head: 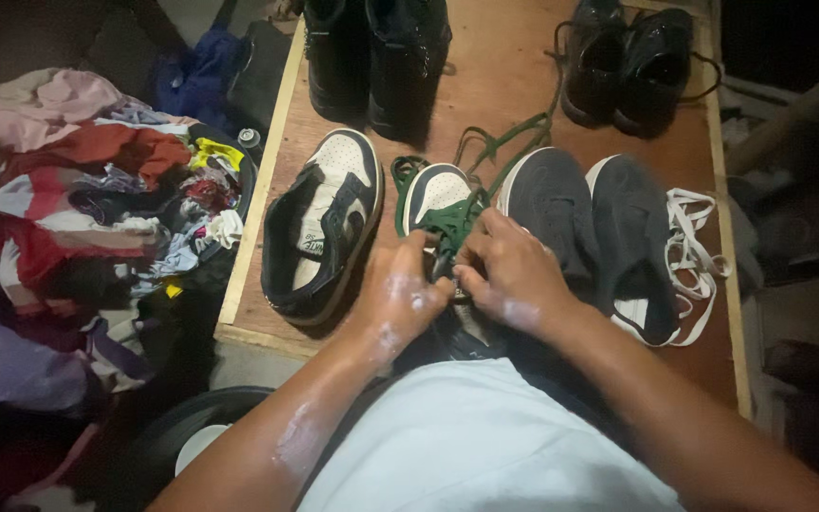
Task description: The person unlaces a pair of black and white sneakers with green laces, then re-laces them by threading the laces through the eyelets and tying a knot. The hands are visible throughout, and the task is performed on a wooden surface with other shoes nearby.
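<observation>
A white-and-black sneaker (436,194) with a green lace (495,147) stands on a wooden board (504,85) right in front of me. My left hand (400,294) and my right hand (509,270) meet over its middle, fingers pinched on the green lace. Both hands carry white smears. The sneaker's rear half is hidden under my hands. Its mate (319,228), without a lace, lies to the left, toe pointing away.
A dark pair of shoes (590,213) with loose white laces (694,237) sits at the right. Black boots (376,57) and black dress shoes (627,62) stand at the far end. A heap of clothes (97,209) fills the left.
</observation>
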